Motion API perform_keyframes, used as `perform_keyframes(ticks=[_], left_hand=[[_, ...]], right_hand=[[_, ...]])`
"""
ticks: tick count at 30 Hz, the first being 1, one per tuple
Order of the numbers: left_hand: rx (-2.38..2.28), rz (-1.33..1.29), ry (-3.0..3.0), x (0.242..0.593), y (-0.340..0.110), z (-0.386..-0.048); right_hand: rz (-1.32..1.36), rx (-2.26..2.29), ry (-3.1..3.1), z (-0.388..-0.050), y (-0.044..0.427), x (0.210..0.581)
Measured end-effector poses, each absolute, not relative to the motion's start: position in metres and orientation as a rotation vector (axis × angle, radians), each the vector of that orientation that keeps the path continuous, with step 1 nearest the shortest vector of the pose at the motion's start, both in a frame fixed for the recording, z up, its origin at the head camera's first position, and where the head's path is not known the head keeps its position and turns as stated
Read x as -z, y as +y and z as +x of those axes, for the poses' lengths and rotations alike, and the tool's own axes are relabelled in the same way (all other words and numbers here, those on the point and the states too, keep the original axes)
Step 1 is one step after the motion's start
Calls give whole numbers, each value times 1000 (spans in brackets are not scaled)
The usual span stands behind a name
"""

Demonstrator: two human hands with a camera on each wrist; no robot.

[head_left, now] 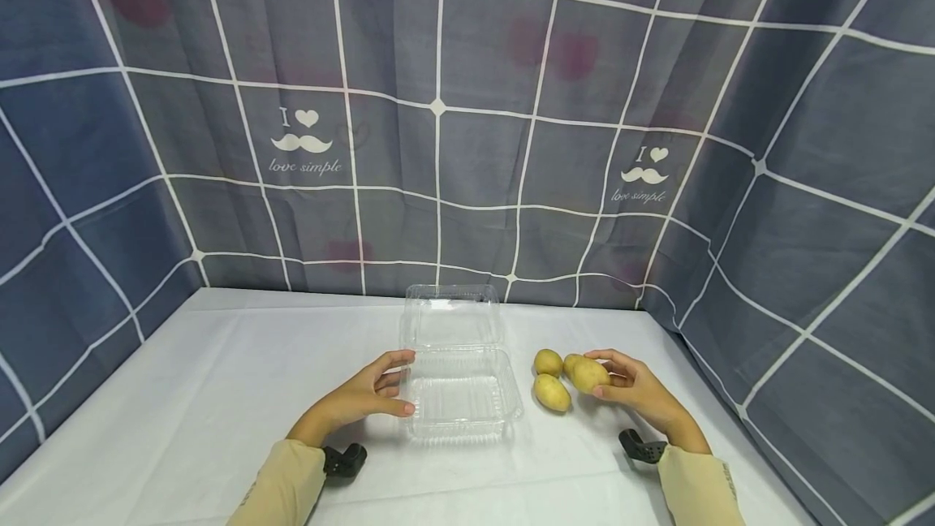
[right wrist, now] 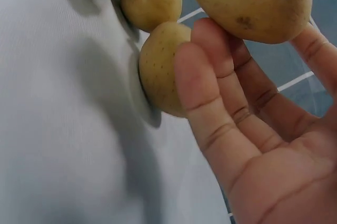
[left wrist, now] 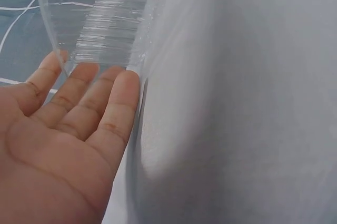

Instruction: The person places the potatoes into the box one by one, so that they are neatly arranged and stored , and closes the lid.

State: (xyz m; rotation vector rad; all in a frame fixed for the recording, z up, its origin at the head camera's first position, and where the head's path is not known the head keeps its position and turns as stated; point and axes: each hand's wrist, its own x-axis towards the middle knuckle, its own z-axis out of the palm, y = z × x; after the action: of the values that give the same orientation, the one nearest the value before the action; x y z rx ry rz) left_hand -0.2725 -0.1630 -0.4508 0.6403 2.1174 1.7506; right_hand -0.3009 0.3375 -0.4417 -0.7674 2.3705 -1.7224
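A clear plastic clamshell box (head_left: 463,388) lies on the table with its lid (head_left: 453,316) folded back toward the curtain. My left hand (head_left: 368,392) touches the box's left side, fingers fairly straight and thumb apart; in the left wrist view its fingertips (left wrist: 125,84) meet the clear wall. To the right of the box, my right hand (head_left: 637,390) holds a yellow potato (head_left: 588,376) between thumb and fingers. That potato (right wrist: 253,2) appears raised off the cloth in the right wrist view. Three other potatoes lie close by: one behind (head_left: 548,362), one in front (head_left: 551,393), one partly hidden (head_left: 570,363).
A white cloth (head_left: 219,396) covers the table. Dark grey-blue checked curtains (head_left: 482,161) with white lines stand at the back and both sides. Black wrist straps (head_left: 343,459) sit at the ends of pale sleeves (head_left: 281,485).
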Motion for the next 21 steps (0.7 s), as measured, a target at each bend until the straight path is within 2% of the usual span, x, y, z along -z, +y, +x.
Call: perform_keyframes(ticks=[21], left_hand=[[-1833,686,2094,464,-160,-274]], right_hand=[[-877,1789,2410,-300,313,436]])
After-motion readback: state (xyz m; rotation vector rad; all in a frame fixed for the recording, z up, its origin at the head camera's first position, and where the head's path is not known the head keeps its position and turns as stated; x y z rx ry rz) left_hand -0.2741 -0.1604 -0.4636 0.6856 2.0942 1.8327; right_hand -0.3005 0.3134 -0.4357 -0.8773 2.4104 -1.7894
